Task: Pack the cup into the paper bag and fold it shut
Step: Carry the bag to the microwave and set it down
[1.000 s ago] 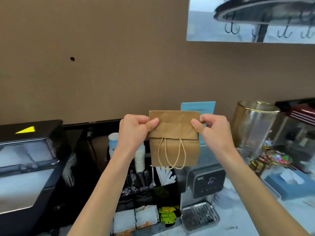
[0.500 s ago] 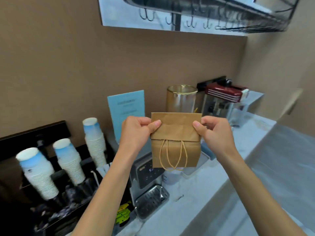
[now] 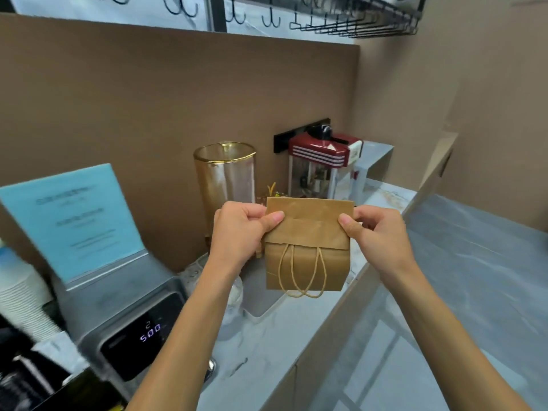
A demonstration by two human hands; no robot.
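Note:
A small brown paper bag (image 3: pixel 308 232) hangs in the air in front of me, above the counter. Its top is folded over toward me and its twine handles dangle down the front. My left hand (image 3: pixel 240 229) pinches the folded flap at its left edge, thumb on the front. My right hand (image 3: pixel 376 232) pinches the right edge the same way. The cup is not visible; the bag's inside is hidden.
A marble counter (image 3: pixel 281 336) runs below, with a grey machine with a lit display (image 3: pixel 130 318), a blue sign (image 3: pixel 71 218), a gold-rimmed glass container (image 3: pixel 225 179), a red popcorn machine (image 3: pixel 323 164) and stacked paper cups (image 3: pixel 20 295). The counter's outer edge drops to the floor (image 3: pixel 474 277) on the right.
My view has swung to the right along the counter. The bag stays held folded between both hands, in the same grip.

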